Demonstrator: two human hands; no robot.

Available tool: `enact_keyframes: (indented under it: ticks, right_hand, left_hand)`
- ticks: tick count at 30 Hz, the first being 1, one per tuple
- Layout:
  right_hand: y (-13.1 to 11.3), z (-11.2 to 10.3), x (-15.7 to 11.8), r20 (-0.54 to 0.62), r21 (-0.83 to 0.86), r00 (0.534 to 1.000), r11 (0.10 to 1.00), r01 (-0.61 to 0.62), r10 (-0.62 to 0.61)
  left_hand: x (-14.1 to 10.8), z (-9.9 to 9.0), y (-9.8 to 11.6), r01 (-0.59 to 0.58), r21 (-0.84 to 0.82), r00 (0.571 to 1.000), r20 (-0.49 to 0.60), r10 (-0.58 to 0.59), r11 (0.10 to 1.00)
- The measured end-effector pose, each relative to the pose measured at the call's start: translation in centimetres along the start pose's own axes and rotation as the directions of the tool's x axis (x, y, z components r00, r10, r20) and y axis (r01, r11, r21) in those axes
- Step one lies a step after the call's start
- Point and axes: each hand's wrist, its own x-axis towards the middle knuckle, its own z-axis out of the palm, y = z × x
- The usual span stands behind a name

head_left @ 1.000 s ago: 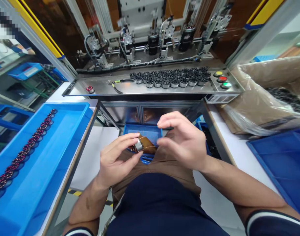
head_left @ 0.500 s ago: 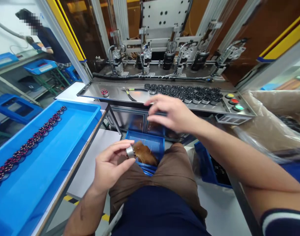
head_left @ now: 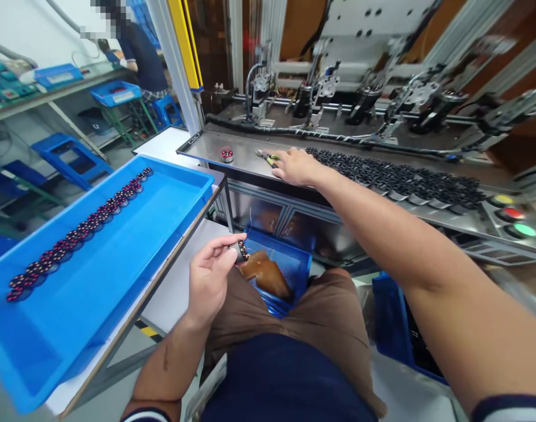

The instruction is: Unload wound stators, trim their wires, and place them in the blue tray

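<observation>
In the head view, my left hand [head_left: 210, 275] holds a small motor stator [head_left: 240, 251] between thumb and fingers, above the left knee. Its copper-coloured windings face right, and a thin wire seems to rise from it. On the metal ledge, my right hand [head_left: 298, 166] closes over the handles of wire cutters [head_left: 264, 155] with black and yellow grips. Their jaws point left, out past my fingertips; part of the handles is hidden under the hand. Left of the cutters sits a single stator with red windings [head_left: 227, 155].
Many black parts [head_left: 395, 176] crowd the ledge [head_left: 246, 161] beside yellow, red and green buttons [head_left: 508, 214]. A blue tray [head_left: 131, 234] at left carries a row of stators [head_left: 96, 221]. Below are a blue bin [head_left: 301, 264] and machine fixtures [head_left: 365, 105] behind. Another person [head_left: 140, 55] works far left.
My right hand has moved forward onto the wire cutters and closed on them. The left hand has turned the stator so its windings show. The view has swung left.
</observation>
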Motion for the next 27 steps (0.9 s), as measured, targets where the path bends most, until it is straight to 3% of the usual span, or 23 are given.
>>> enact_keyframes:
  ticks: [5, 8, 9, 11, 13, 14, 17, 19, 22, 24, 27]
  right_hand:
    - [0.4, -0.7, -0.2, -0.035, 0.008, 0.999, 1.0, 0.007, -0.007]
    - [0.8, -1.7, -1.0, -0.091, 0.327, 0.994, 0.945, -0.028, 0.061]
    - [0.8, -2.0, -1.7, -0.104, 0.505, 0.988, 0.862, -0.042, 0.11]
    - [0.6, -2.5, -4.1, -0.095, 0.836, 0.975, 0.548, -0.032, 0.202]
    - [-0.2, -2.3, -7.9, -0.05, 0.984, 0.973, 0.178, 0.009, 0.225]
    - [-0.9, -1.9, -10.4, -0.03, 0.999, 0.98, 0.042, 0.022, 0.195]
    - [-3.5, 0.0, -18.8, -0.005, 0.989, 0.997, -0.15, 0.017, 0.083]
    - [-5.4, 1.7, -24.1, 0.016, 0.987, 0.999, -0.158, -0.009, 0.046]
    - [-7.4, 3.6, -29.6, -0.027, 0.999, 0.998, 0.03, 0.026, 0.053]
    - [-7.9, 4.3, -31.5, -0.124, 0.981, 0.99, 0.16, 0.113, 0.062]
    - [-7.8, 4.5, -32.1, -0.304, 0.918, 0.952, 0.274, 0.285, 0.027]
  left_hand:
    - [0.0, 0.3, 0.0, -0.016, 0.006, 1.0, -0.006, 0.016, 1.0]
    - [-0.2, 0.5, 0.3, -0.007, 0.019, 1.0, 0.015, 0.007, 1.0]
    - [-0.3, 0.5, 0.4, 0.0, 0.025, 1.0, 0.031, -0.001, 1.0]
    - [-0.5, 0.4, 0.6, 0.011, 0.025, 0.997, 0.073, -0.013, 1.0]
    - [-0.8, 0.4, 0.7, 0.009, 0.009, 0.993, 0.12, -0.01, 1.0]
    - [-0.9, 0.5, 0.7, 0.001, -0.001, 0.99, 0.139, -0.001, 1.0]
    - [-1.4, 1.2, 0.6, -0.038, 0.003, 0.982, 0.183, 0.037, 0.999]
    - [-1.6, 1.9, 0.4, -0.071, 0.022, 0.976, 0.21, 0.065, 0.997]
    - [-2.0, 3.4, 0.0, -0.107, 0.046, 0.962, 0.257, 0.091, 0.993]
    - [-2.2, 4.3, -0.2, -0.107, 0.05, 0.952, 0.292, 0.088, 0.993]
    - [-2.5, 5.4, -0.6, -0.096, 0.042, 0.94, 0.333, 0.076, 0.995]
